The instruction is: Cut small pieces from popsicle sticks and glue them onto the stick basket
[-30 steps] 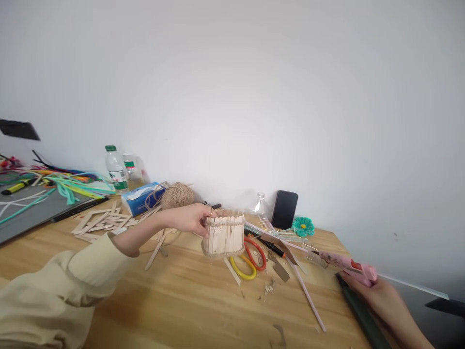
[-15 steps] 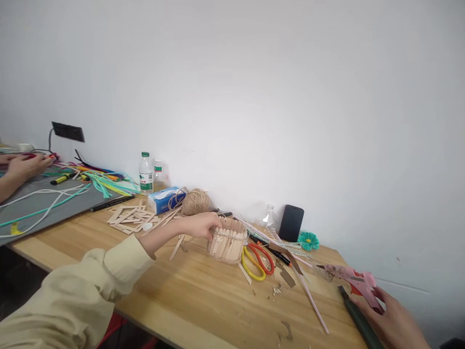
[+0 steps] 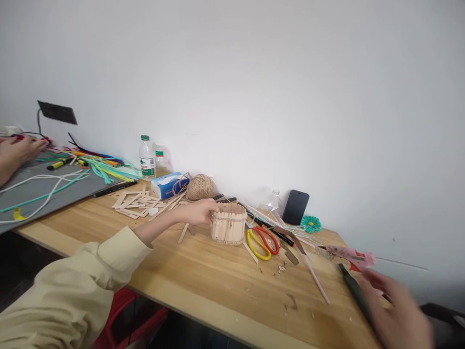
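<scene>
A small round tub of upright wooden craft sticks (image 3: 228, 229), with twine around its top and bottom, stands on the table. My left hand (image 3: 200, 212) grips its left rim; the fingertips are partly hidden. My right hand (image 3: 397, 310), smeared by motion, is at the lower right with thumb and fingers apart and nothing seen in it. Just beyond that hand lies a pink hot glue gun (image 3: 350, 254), its handle partly covered by the fingers. A dark green tool handle (image 3: 354, 288) lies beside it, partly behind my right hand.
Scissors (image 3: 259, 245) with yellow and red handles lie right of the tub. Behind stand a twine ball (image 3: 201, 187), a tissue pack (image 3: 170, 185), a bottle (image 3: 147, 160) and a phone (image 3: 296, 207). Loose sticks (image 3: 136, 203) lie left. Another person's hand (image 3: 22, 150) is at far left.
My right hand has come away from the glue gun's handle toward me, and the gun lies on the table. My left hand stays on the tub, which has turned or tilted slightly. The view has shifted downward.
</scene>
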Tool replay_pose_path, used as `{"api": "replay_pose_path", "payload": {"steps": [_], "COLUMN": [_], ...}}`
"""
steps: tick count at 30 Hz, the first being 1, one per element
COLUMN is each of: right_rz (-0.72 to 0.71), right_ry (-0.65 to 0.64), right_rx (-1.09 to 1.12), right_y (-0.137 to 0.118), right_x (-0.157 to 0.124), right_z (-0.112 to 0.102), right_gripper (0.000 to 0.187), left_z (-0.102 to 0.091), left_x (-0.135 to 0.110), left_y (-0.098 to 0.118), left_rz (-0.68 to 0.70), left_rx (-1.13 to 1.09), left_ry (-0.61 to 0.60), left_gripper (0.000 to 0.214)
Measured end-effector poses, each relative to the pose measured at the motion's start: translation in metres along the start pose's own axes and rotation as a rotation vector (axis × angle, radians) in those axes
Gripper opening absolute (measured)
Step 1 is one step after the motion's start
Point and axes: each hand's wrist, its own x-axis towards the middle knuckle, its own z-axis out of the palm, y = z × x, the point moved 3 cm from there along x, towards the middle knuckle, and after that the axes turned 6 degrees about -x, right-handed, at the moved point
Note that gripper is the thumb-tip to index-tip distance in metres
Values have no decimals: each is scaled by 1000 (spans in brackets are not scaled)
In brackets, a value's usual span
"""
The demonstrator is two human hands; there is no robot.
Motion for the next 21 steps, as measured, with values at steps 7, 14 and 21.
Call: {"api": "replay_pose_path", "payload": {"steps": [7, 14, 21], "right_rz": [-421, -718, -792], "right_ry": [-448, -608, -482], "right_rx": [-35, -3, 33], "right_y": [-120, -175, -173], "right_x": [-43, -69, -23], "right_z": [53, 49, 58], "right_gripper": [77, 72, 48], "left_z": [-15, -17, -24], "left_x": [-21, -32, -34], "left_y": [-5, -2, 0], "left_rz": [-115, -217, -260], "left_rx": [-165, -307, -419], "left_ry": [74, 148, 202], "left_gripper": [22, 15, 18]}}
